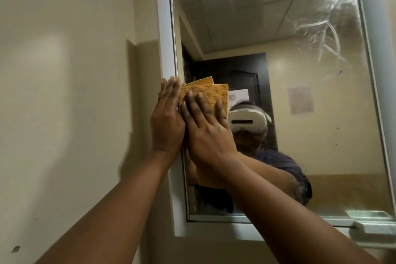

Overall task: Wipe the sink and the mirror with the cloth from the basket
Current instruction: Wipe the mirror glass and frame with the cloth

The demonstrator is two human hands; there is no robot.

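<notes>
An orange cloth (209, 93) is pressed flat against the mirror (300, 103) near its left edge, about halfway up. My right hand (205, 128) lies spread on the cloth, palm down, holding it to the glass. Beside it, my left hand (167, 118) rests with flat fingers at the cloth's left edge and on the white mirror frame (166, 34). Wet smears streak the mirror's upper right part. The sink and the basket are out of view.
A beige wall (64, 92) runs to the left of the frame. A small white soap dish (372, 226) sits on the ledge at the mirror's lower right corner. The glass reflects a person with a headset, a dark door and the ceiling.
</notes>
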